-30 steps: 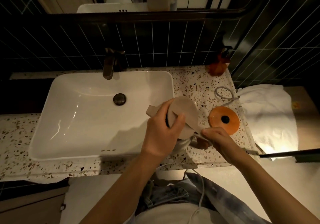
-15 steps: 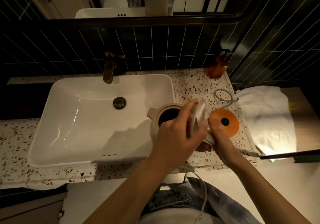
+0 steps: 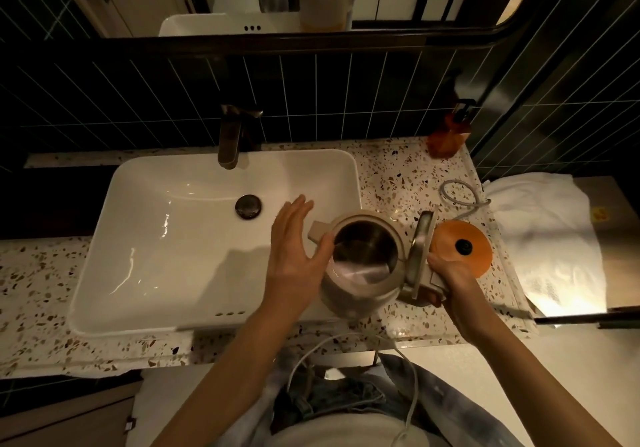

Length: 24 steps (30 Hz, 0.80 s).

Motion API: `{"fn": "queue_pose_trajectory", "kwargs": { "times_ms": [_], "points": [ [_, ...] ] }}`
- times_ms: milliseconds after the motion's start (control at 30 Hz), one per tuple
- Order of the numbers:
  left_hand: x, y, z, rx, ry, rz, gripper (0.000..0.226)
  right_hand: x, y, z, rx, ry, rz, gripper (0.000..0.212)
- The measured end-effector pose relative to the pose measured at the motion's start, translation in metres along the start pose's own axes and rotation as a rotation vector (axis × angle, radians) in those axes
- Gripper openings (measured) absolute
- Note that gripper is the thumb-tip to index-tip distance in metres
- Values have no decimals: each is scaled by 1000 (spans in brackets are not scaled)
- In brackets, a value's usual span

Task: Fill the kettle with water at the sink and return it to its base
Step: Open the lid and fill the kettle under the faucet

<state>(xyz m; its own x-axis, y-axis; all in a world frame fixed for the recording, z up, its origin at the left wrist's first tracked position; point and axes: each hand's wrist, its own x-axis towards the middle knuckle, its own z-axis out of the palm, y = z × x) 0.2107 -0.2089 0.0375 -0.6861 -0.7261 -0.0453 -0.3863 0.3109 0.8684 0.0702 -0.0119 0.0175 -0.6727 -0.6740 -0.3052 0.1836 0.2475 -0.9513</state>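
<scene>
The kettle (image 3: pixel 360 259) sits at the right near corner of the sink (image 3: pixel 145 273), partly over its rim and partly over the counter (image 3: pixel 398 176), with its lid (image 3: pixel 420 249) swung up on edge at the right, so I look straight down into the metal inside. Far left, the tap (image 3: pixel 230 135) stands over the basin, and the drain plug (image 3: pixel 248 206) lies right of it and nearer. My left hand (image 3: pixel 294 256) is spread flat, fingers apart, with the thumb on the kettle's left rim beside the spout (image 3: pixel 317 232). My right hand (image 3: pixel 450 277) is wrapped tight around the handle (image 3: pixel 420 289) below the lid hinge. Just right of the lid, the orange base (image 3: pixel 462 247) lies flat on the counter, its cord (image 3: pixel 460 194) looped beyond it. Farther off stands a soap bottle (image 3: pixel 450 131), and a white towel (image 3: pixel 547 235) lies at the far right.
</scene>
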Motion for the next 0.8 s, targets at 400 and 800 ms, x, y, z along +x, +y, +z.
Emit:
{"fn": "queue_pose_trajectory", "kwargs": {
  "times_ms": [400, 800],
  "points": [
    [3, 0, 0, -536, -284, -453, 66, 8, -7, 20, 67, 93, 37, 70],
    [75, -70, -79, -665, 15, -683, 42, 107, -45, 120, -31, -250, 272, 46]
  ]
}}
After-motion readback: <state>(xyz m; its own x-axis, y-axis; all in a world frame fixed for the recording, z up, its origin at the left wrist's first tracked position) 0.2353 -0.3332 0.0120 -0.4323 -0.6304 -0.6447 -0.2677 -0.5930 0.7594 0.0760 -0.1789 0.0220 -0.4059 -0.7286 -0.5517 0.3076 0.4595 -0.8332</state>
